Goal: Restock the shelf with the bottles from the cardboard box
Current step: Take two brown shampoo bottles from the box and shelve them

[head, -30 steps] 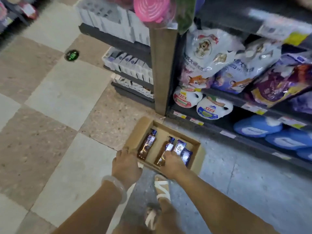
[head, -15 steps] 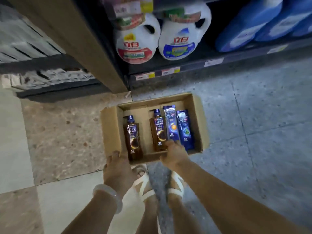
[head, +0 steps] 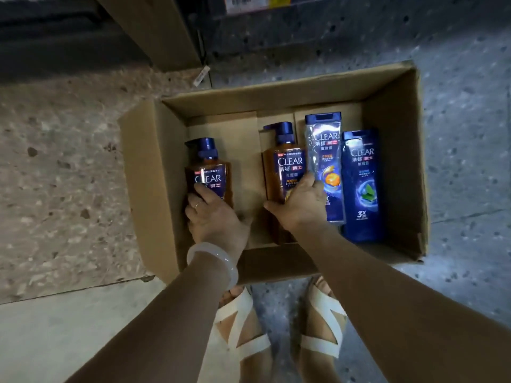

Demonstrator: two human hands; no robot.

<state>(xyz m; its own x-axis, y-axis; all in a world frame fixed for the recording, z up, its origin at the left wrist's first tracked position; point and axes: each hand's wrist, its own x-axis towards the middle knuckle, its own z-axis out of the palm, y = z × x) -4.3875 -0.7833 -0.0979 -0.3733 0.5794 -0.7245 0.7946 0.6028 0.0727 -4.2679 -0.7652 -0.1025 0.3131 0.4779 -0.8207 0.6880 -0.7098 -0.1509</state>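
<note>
Just one view here, a wide-angle cam on the person's head, aimed almost straight down and close in over the open brown cardboard box (head: pixel 392 150) on the speckled grey stone floor (head: pixel 467 111). Shelf base only clips the top edge (edges bend a bit), feet at the bottom.

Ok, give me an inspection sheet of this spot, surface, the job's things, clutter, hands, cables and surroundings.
Surface: speckled stone floor, grey to the right.
Job's things: open cardboard box on the floor holding four bottles lying flat: left amber pump bottle, middle amber pump bottle, pale blue bottle, dark blue bottle.
Clutter: small paper tag on the floor beyond the box.
Hands: left hand grips the left amber pump bottle; right hand grips the middle amber pump bottle.
Cables: nothing seen.
Surroundings: shelf base beyond the box; sandalled feet below.
</note>
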